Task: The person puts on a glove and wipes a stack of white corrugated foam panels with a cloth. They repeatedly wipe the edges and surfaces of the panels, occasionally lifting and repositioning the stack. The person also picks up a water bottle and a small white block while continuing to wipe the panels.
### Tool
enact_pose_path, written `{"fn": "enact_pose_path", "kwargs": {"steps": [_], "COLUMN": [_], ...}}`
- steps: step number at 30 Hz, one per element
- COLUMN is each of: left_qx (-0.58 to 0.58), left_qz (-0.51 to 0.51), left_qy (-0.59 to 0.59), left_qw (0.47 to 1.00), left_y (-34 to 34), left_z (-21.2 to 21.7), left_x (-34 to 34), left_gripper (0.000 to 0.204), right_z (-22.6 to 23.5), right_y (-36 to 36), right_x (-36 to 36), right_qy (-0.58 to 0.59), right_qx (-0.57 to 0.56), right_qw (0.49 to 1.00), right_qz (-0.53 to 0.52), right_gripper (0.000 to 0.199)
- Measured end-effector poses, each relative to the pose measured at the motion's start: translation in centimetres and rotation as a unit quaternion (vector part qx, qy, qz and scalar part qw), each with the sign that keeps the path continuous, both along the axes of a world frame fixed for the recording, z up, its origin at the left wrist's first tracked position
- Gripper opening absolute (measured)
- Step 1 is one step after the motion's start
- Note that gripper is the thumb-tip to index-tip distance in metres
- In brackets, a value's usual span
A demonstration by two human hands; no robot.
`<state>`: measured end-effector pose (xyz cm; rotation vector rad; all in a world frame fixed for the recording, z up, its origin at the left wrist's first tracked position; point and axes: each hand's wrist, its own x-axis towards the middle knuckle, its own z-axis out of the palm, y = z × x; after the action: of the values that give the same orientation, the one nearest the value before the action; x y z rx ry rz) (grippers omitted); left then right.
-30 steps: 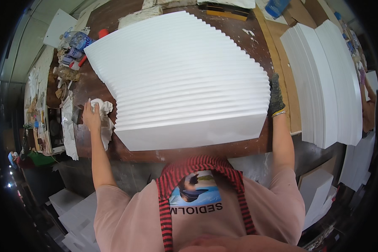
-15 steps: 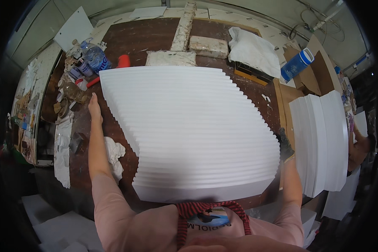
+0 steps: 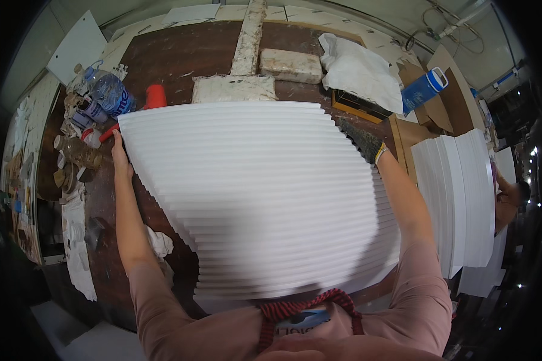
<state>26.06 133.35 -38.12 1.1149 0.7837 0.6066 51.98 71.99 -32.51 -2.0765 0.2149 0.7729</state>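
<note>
A fanned stack of white sheets [image 3: 265, 180] lies in front of me, its overlapping edges stepped like stairs. At its far left corner is my bare left hand [image 3: 121, 155], fingers stretched out along the side of the stack. My right hand [image 3: 362, 141], in a dark glove, lies with extended fingers against the stepped right edge towards the far end. Neither hand visibly closes around a sheet. Just beyond my left fingertips is a red-handled object [image 3: 109, 133], partly hidden.
Bottles [image 3: 109, 90] and clutter crowd the table's left. A red cup-like object [image 3: 156, 96], a whitish block [image 3: 232, 89] and a wrapped block [image 3: 291, 66] stand beyond the stack. At right are a blue jug [image 3: 424, 91], cardboard [image 3: 457, 102] and upright white sheets [image 3: 442, 204]. Another person [image 3: 512, 195] is far right.
My right hand has moved forward and inward along the stepped edge. My left hand has come against the stack's far left corner. The stack's near end now sits closer to me.
</note>
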Motion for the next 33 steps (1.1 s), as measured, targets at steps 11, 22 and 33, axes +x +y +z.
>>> {"fn": "enact_pose_path", "kwargs": {"steps": [11,22,33], "left_qx": [-0.147,0.048,0.007], "left_qz": [-0.205,-0.077,-0.082], "left_qy": [-0.037,0.017,0.068], "left_qw": [0.967,0.996,0.994], "left_y": [-4.9,-9.2,-31.2], "left_z": [0.2,-1.0,0.1], "left_x": [1.1,-11.6,-31.6], "left_gripper": [0.066,0.076,0.058], "right_z": [3.1,1.5,-5.6], "right_y": [1.4,-22.1,-25.3], "right_x": [-1.0,-13.1,-23.3], "right_qy": [0.011,0.024,-0.047], "right_qx": [-0.073,0.196,0.335], "right_qw": [0.997,0.980,0.911], "right_qz": [0.015,-0.033,-0.234], "right_gripper": [0.068,0.072,0.064]}}
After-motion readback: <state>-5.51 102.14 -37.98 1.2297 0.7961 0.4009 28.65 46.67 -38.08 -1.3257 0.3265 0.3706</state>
